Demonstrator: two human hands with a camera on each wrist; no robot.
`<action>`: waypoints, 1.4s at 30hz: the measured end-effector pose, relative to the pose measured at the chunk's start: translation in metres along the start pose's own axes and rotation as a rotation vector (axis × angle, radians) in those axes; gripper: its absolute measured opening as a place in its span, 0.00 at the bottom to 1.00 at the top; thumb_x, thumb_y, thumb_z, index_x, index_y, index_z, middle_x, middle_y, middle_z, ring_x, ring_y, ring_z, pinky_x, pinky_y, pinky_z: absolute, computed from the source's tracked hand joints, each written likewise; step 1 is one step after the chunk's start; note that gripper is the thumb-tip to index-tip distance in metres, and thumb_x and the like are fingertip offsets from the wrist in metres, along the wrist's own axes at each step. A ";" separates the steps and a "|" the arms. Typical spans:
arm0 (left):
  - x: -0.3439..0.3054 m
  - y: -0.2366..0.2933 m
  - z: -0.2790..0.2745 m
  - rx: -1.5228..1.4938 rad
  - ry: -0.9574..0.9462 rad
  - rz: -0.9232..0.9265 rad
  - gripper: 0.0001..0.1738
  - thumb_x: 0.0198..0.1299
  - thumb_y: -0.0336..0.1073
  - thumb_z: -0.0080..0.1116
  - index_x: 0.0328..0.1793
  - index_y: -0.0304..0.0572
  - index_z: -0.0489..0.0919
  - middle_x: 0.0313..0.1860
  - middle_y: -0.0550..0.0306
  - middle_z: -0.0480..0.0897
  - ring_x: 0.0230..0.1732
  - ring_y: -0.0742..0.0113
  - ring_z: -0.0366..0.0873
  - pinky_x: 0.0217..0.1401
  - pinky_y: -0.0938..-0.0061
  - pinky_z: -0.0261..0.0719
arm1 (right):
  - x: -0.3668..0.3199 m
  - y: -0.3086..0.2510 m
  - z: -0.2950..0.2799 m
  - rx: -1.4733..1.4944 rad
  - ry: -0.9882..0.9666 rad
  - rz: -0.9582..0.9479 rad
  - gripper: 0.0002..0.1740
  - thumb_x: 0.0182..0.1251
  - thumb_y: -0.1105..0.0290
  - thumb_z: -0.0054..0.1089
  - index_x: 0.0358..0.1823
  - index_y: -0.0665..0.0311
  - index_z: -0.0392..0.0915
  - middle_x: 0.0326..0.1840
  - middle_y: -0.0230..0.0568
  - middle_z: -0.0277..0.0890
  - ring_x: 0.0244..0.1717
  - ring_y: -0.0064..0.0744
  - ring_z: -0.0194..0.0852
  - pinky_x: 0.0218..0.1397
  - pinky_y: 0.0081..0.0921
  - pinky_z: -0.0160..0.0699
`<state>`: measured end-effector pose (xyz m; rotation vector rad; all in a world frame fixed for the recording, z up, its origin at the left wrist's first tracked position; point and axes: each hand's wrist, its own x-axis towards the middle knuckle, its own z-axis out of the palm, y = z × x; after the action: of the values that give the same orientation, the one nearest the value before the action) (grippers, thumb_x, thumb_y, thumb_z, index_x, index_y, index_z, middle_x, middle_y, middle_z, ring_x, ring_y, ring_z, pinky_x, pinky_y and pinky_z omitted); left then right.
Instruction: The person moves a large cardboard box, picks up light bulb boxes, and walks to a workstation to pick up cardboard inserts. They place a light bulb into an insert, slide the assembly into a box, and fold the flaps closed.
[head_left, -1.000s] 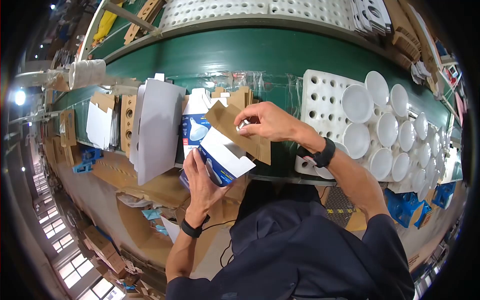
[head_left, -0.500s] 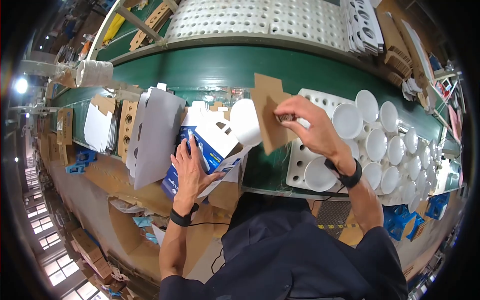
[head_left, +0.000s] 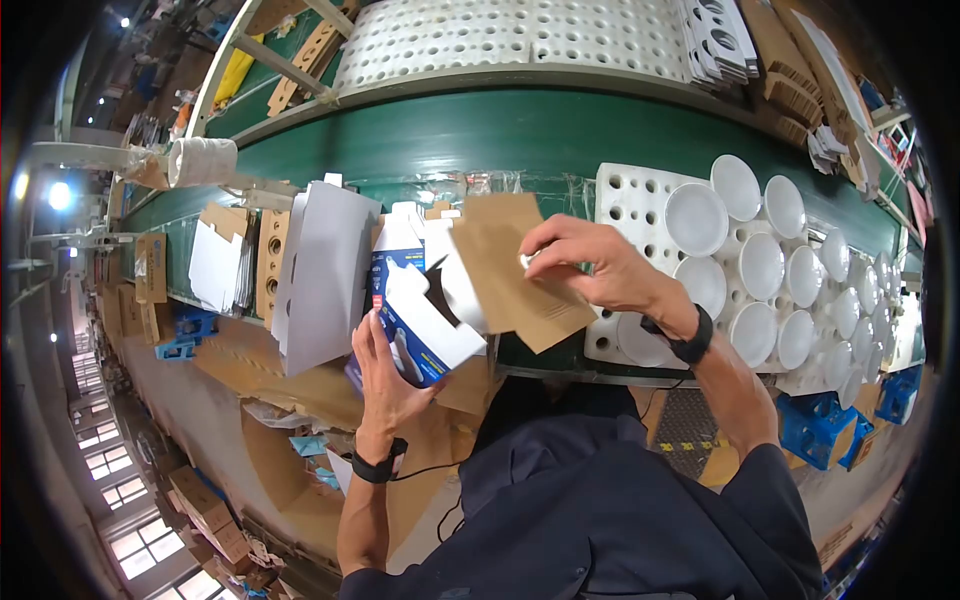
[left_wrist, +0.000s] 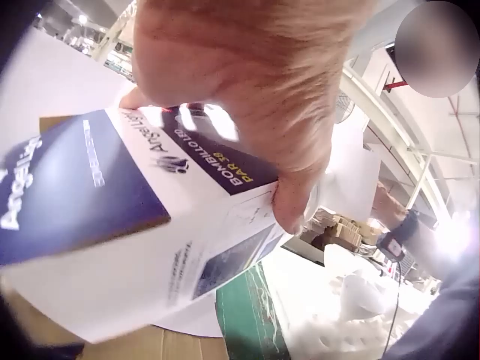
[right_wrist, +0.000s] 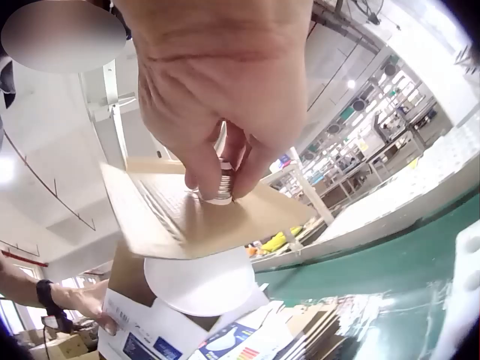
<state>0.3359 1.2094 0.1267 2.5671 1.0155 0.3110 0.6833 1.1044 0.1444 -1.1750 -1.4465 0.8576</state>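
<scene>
My left hand (head_left: 388,388) grips a blue and white light bulb box (head_left: 425,335), its thumb and fingers on opposite sides. The box's printing reads PAR 38 in the left wrist view. With my right hand (head_left: 605,262) I pinch the metal screw base (right_wrist: 225,182) of a light bulb (right_wrist: 201,283). That base pokes through a folded brown cardboard insert (head_left: 508,268). The bulb's round white face, below the insert, is at the box's open end and partly hidden by the insert in the head view.
On the right, a white holed tray (head_left: 622,205) carries many upright white bulbs (head_left: 697,220). Flat cartons (head_left: 325,275) and printed boxes stand to the left on the green bench (head_left: 450,130). A rail and more holed trays (head_left: 440,40) run along the back.
My right hand first carried the bulb and insert rightward from the box, then brought them back left against its opening. My left hand has tilted the box and changed its hold.
</scene>
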 end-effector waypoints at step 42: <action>-0.037 0.052 0.034 -0.016 0.069 -0.041 0.81 0.31 0.55 0.88 0.83 0.32 0.42 0.72 0.29 0.56 0.72 0.31 0.56 0.75 0.39 0.55 | 0.044 0.044 0.020 -0.041 -0.378 0.366 0.16 0.66 0.72 0.66 0.53 0.68 0.83 0.44 0.43 0.81 0.45 0.35 0.80 0.52 0.30 0.78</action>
<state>0.3529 1.1402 0.1148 2.5334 1.0840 0.3972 0.6739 1.1603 0.1109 -1.3860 -1.5756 1.3662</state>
